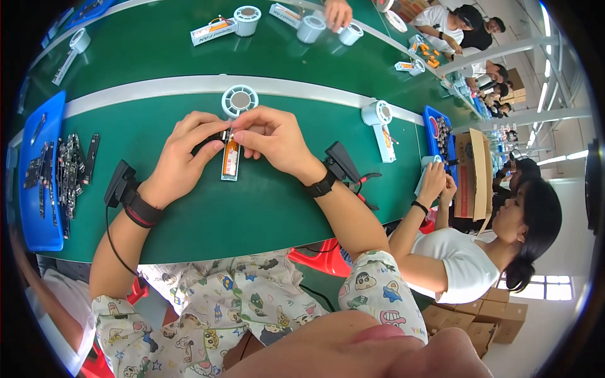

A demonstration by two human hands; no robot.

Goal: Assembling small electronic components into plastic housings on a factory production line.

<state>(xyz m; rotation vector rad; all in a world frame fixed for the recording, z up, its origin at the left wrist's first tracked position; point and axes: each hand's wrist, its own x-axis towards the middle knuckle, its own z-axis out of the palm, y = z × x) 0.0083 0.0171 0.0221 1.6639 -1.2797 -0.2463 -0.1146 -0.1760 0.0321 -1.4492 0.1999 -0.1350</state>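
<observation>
An opened handheld fan (240,101) in pale blue lies on the green bench, its round head away from me and its handle toward me. An orange-and-white battery (231,160) sits in the handle. My left hand (183,154) pinches a narrow black circuit board (217,137) beside the neck of the fan. From the other side, my right hand (272,137) is closed at the neck, thumb and forefinger together by the board's end. Whatever those fingertips grip is too small to tell. Both wrists wear black straps.
A blue tray (41,233) of black circuit boards stands at left, with loose boards spilling beside it. Another opened fan (378,113) lies at right, near red-handled pliers (368,189). Beyond a pale rail (302,90) lie more fans and a co-worker's hand (338,12). A co-worker (466,252) sits at right.
</observation>
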